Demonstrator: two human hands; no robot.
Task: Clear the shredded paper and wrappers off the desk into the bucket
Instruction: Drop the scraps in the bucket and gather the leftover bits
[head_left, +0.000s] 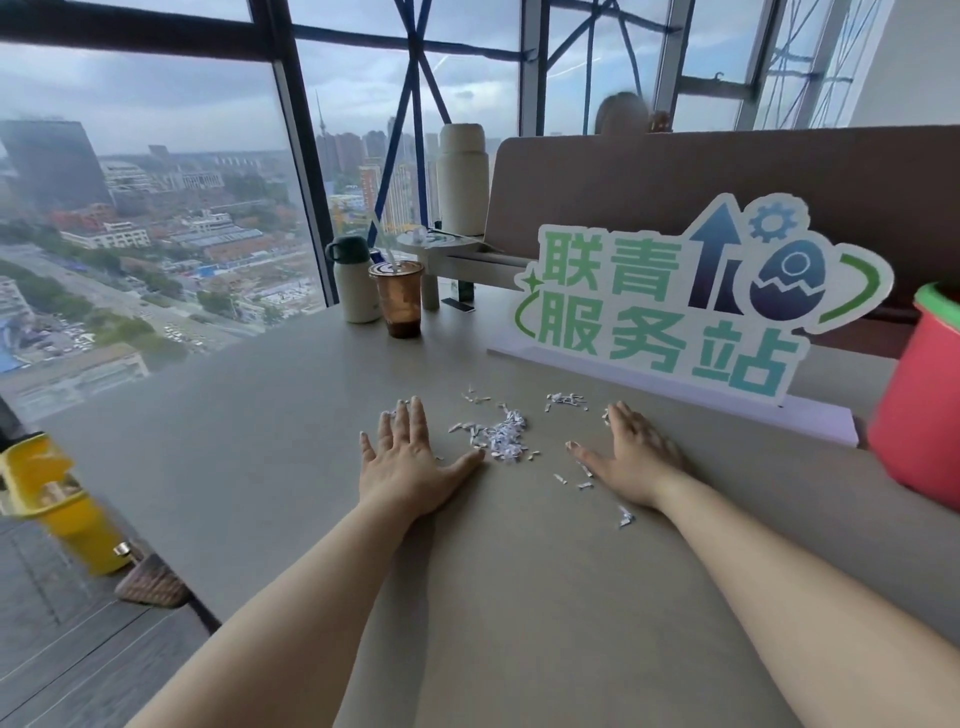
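A small heap of white shredded paper (503, 436) lies on the grey desk (249, 447), with loose scraps scattered beyond it and toward me on the right. My left hand (410, 457) rests flat on the desk just left of the heap, fingers spread, thumb pointing at the paper. To the right of the heap my right hand (631, 452) lies palm down, a few scraps at its fingertips and thumb. Neither hand holds anything. The red bucket (919, 415) with a green rim stands at the desk's right edge, partly cut off. No wrappers are visible.
A large foam sign (675, 301) with green characters stands behind the paper. At the back left stand a plastic cup (401, 299) with a straw and a white flask (356, 283). A brown partition (675, 176) closes the back. A yellow bin (67, 509) hangs off the desk's left.
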